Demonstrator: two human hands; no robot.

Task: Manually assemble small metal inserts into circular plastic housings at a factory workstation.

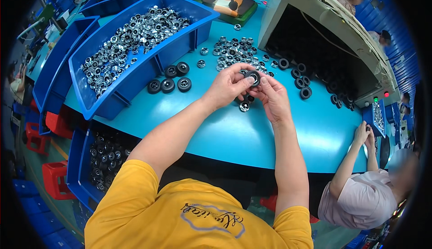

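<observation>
Both hands meet over the teal table and grip one small black toy tyre (254, 74); something pale shows in its centre. My left hand (226, 87) pinches it from the left, thumb on its face. From the right, my right hand (274, 98) closes thumb and fingers on its edge. Just below the fingers lie shiny chrome wheel hubs (244, 107), partly hidden by the hands. Beyond them spreads a loose heap of chrome hubs (231, 51). Several tyres with hubs in them (168, 85) stand left of my left forearm.
A large blue bin (135, 76) of chrome hubs stands at left. Loose black tyres (305, 92) lie before a beige machine housing (382, 64) at right. Another blue bin (83, 177) with wheels sits below the table edge. A co-worker (360, 195) works at lower right; red stools (56, 180) stand left.
</observation>
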